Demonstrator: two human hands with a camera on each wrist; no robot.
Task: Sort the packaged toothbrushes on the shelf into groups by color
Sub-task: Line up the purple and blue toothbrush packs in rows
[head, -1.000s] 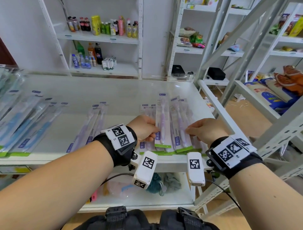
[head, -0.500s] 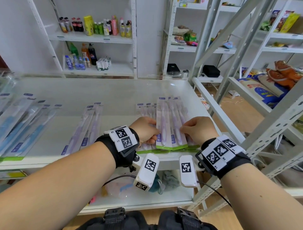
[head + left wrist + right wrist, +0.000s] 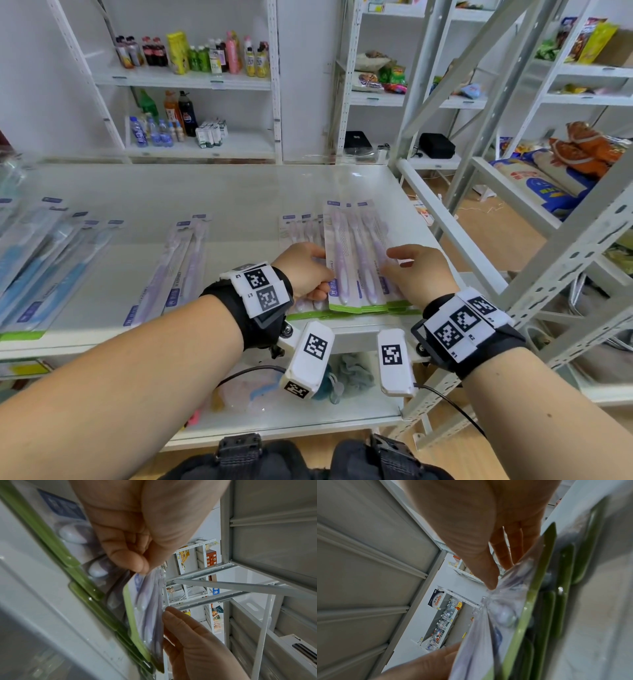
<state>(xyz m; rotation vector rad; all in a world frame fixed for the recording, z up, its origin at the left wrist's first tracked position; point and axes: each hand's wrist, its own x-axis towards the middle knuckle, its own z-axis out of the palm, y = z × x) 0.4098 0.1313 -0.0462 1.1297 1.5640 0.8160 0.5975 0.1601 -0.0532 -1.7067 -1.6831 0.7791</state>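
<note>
Several purple toothbrush packs (image 3: 356,253) with green bottom strips are squared into one stack, tilted up off the white shelf (image 3: 239,192). My left hand (image 3: 322,274) pinches the stack's left edge near the bottom, and my right hand (image 3: 390,269) grips its right edge with the thumb on top. The left wrist view shows my left hand (image 3: 139,568) pinching the packs (image 3: 150,615). In the right wrist view my right hand (image 3: 493,577) holds the same stack (image 3: 488,635). More purple packs (image 3: 298,226) lie flat under and left of it.
Two purple packs (image 3: 181,260) lie alone mid-shelf, and several blue packs (image 3: 44,257) are fanned out at the far left. A slanted white rail (image 3: 442,219) borders the shelf on the right. Cloths and packets (image 3: 349,373) sit on the lower shelf. Stocked racks stand behind.
The fanned purple packs between my hands have been pushed together into one aligned stack, and its far end has risen off the shelf. Both hands stayed at its sides.
</note>
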